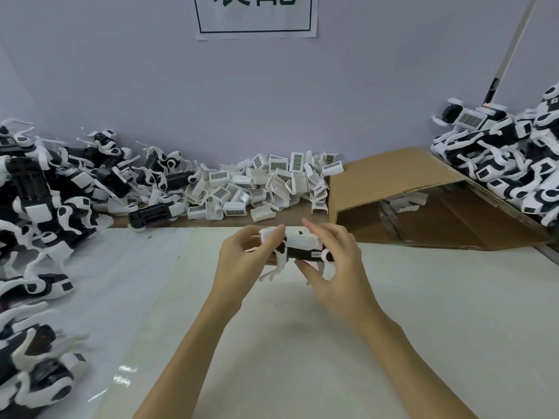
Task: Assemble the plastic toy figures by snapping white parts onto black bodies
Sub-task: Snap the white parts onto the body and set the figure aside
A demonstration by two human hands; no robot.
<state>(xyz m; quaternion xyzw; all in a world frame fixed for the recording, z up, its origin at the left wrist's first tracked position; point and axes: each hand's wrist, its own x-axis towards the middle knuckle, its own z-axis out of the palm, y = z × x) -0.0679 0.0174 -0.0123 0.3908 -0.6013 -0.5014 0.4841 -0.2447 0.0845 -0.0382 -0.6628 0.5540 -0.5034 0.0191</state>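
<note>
I see a black-and-white toy figure (298, 249) over a cream-white table (423, 313). White clips (263, 182) carry black grid patterns; the cardboard box (408, 189) is brown, the wall (211, 101) pale lilac.

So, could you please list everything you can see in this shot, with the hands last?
toy figure: one, black and white, held above the table.
figure piles: two, black and white, far left and far right.
white parts: one heap, uncounted, against the wall.
cardboard box: one, brown, on its side, right.
table: one, off-white.
paper sign: one, white, on the wall.
left hand: grips the figure.
right hand: holds its other end.
</note>
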